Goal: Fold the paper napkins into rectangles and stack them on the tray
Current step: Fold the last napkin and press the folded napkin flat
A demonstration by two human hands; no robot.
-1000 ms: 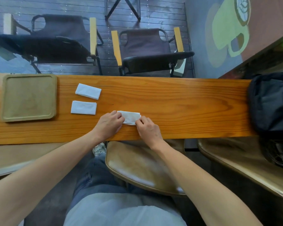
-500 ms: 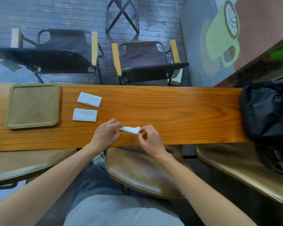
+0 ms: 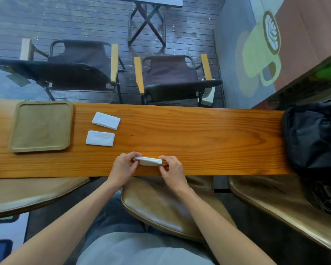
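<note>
Napkin [image 3: 149, 161] pinched at both ends by left hand [image 3: 123, 167] and right hand [image 3: 172, 170], near counter [image 3: 199, 138] front edge; two folded napkins [image 3: 100, 138] lie right of tray [image 3: 13, 131].

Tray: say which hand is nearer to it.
Left. The left hand pinches the napkin on the side toward the tray; the right hand pinches its far end.
</note>
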